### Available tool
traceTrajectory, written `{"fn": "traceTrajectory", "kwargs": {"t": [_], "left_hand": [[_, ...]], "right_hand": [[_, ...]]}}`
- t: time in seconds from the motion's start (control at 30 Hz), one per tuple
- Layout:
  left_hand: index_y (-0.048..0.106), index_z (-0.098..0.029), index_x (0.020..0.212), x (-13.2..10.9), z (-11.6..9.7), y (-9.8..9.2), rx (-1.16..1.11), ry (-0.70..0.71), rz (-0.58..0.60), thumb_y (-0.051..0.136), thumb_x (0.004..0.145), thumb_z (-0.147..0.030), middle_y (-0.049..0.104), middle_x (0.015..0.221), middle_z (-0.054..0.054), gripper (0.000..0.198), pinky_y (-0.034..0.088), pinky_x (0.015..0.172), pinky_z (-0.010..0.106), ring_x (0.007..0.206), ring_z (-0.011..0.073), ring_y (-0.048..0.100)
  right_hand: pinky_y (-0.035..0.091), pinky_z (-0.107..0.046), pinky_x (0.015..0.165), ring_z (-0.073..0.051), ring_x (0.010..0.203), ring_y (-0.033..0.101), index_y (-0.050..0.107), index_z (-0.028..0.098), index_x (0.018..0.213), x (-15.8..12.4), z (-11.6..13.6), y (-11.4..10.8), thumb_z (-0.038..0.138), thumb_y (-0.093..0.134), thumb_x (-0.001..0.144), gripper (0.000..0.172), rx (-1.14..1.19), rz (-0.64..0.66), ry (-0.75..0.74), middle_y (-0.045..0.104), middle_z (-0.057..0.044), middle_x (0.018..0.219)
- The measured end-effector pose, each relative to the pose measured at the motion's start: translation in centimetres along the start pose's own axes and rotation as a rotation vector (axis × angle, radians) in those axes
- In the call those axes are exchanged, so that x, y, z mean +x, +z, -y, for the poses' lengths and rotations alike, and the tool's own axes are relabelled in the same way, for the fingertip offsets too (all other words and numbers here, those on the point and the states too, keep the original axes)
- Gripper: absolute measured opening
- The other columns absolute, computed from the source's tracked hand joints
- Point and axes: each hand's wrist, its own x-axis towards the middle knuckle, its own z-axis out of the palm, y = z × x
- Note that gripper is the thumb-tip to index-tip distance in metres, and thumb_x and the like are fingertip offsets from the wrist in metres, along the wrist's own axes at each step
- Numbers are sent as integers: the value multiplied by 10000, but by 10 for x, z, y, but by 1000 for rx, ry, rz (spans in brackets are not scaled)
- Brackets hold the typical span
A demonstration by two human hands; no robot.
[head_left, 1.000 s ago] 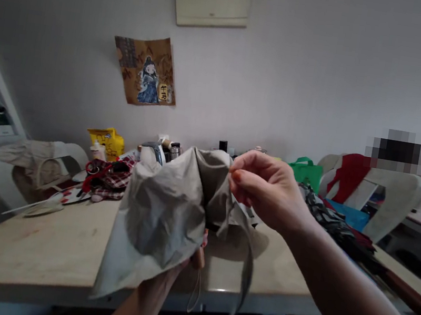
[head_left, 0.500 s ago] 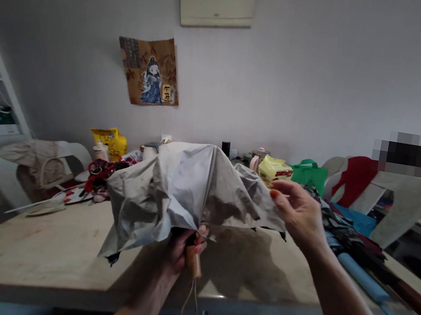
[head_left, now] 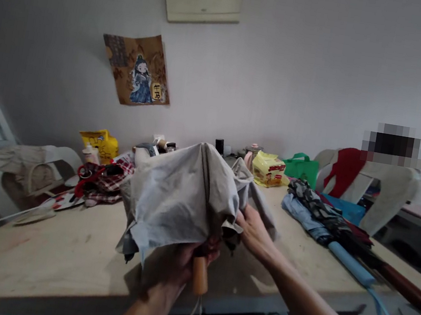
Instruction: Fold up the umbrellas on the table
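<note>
Left hand: clamped round the wooden handle of the grey umbrella, which was held above the table near its front edge.
Right hand: lay against the canopy folds with its fingers buried, so its grip could not be told.
Judged best: handle steady, folds gathered evenly one way.
Beyond: blue umbrella, yellow packet.

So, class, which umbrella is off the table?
The grey umbrella, its wooden handle in the left hand; the blue umbrella lies on the table.
</note>
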Motion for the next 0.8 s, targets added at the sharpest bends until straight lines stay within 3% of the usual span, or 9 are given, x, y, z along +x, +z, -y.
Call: {"fn": "traceTrajectory", "kwargs": {"t": [0.07, 0.17, 0.27, 0.37, 0.5, 0.6, 0.7, 0.8], "left_hand": [[598, -155, 665, 1, 7, -4, -7, 14, -72, 913, 532, -245, 637, 757, 8, 353, 496, 613, 214, 707, 115, 569], [635, -156, 652, 1, 14, -17, -17, 38, -142, 939, 470, -291, 705, 808, 26, 379, 528, 696, 287, 778, 173, 634], [678, -157, 684, -3, 14, -30, -10, 56, -219, 948, 442, -296, 722, 772, 22, 388, 520, 654, 286, 705, 168, 640], [698, -141, 684, -9, 10, -30, 37, 39, -253, 961, 407, -294, 705, 696, 20, 411, 492, 585, 254, 626, 148, 619], [708, -102, 767, -17, 1, -18, 74, -9, -164, 952, 446, -329, 677, 720, 49, 462, 426, 527, 211, 595, 112, 562], [695, -79, 833, -19, -3, -13, 27, -54, -105, 935, 492, -290, 640, 746, 49, 468, 382, 532, 171, 592, 68, 499], [624, -91, 691, -19, -4, -12, 13, -74, 3, 910, 540, -298, 524, 622, -3, 384, 335, 509, 160, 529, 39, 389], [459, -144, 551, -20, -3, -12, 44, -40, 119, 873, 592, -323, 335, 528, -62, 453, 295, 486, 166, 485, 36, 269]], "right_hand": [[498, -303, 777, -197, 839, 608, 598, 168, 1013, -1, -4, 15, 489, 437, 920, 371, -12, -102, -68, 676, -71, 911], [472, -265, 665, -160, 690, 566, 542, 194, 953, -6, -9, 35, 431, 358, 958, 300, -108, -209, -133, 633, -35, 782], [409, -246, 566, -139, 582, 496, 488, 210, 839, -11, -8, 45, 379, 366, 961, 242, -263, -264, -227, 569, -6, 691], [399, -250, 575, -148, 594, 507, 467, 211, 805, -11, -2, 44, 348, 367, 971, 237, -385, -236, -334, 567, -25, 697], [361, -254, 560, -155, 571, 480, 445, 222, 748, -5, 6, 33, 304, 397, 934, 209, -516, -109, -359, 542, -23, 663], [338, -247, 549, -142, 543, 446, 458, 222, 744, 1, 9, 25, 279, 432, 893, 162, -479, 27, -310, 527, -4, 634], [320, -240, 534, -118, 513, 397, 452, 213, 694, 2, 12, 21, 285, 444, 890, 209, -374, 92, -277, 483, 18, 586], [305, -223, 519, -99, 514, 376, 473, 196, 652, 0, 18, 16, 324, 466, 906, 284, -283, 162, -273, 442, 36, 555]]}}
